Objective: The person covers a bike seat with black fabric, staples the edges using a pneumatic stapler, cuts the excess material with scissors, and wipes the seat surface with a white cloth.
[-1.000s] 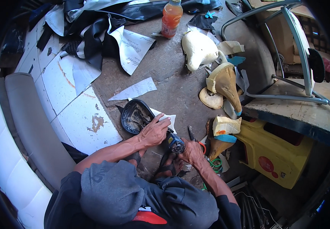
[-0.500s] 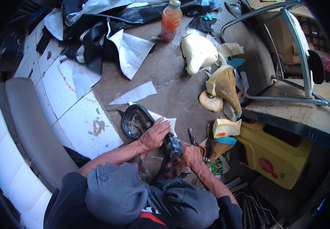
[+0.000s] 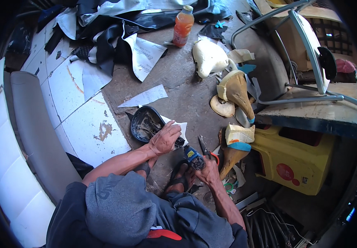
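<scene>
The left grip (image 3: 165, 137) curled closed over the nose of a black saddle shell (image 3: 145, 123) beside the right edge of the white tiles (image 3: 88, 138), while the right grip (image 3: 208, 170) clasped a blue handheld tool (image 3: 193, 157) (just beside the nose), bracing work seemingly needing careful aim next.

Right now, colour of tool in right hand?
Tool: blue and black, yellow patch; best in head view.

Left forearm (image 3: 122, 164) — bare, slanting up to the right; left hand (image 3: 165, 137) back upward, fingers bent forward. Right forearm (image 3: 226, 203) — bare, slanting up to the left; right hand (image 3: 208, 170) lower in view, fingers curled in a grip.
</scene>
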Demonstrator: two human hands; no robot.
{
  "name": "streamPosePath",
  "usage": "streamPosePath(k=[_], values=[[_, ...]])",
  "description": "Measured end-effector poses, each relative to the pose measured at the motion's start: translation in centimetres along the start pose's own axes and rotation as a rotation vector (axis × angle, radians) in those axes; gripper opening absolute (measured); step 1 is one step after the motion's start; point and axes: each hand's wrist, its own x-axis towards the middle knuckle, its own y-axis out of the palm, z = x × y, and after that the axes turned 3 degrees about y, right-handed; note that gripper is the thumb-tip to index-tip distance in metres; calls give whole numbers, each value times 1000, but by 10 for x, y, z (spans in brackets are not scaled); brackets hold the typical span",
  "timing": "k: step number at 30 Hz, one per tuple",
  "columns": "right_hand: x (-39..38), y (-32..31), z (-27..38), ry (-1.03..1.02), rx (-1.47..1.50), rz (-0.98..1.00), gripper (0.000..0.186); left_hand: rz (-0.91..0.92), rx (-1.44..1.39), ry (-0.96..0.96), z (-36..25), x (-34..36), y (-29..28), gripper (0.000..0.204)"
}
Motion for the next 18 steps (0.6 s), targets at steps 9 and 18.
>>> streamPosePath(k=[9, 18], values=[[20, 0, 1, -63, -56, 15, 34, 5, -6, -6, -1, 4, 3, 35], [44, -8, 48, 53, -277, 207, 37, -12, -45, -21, -1, -2, 0, 39]])
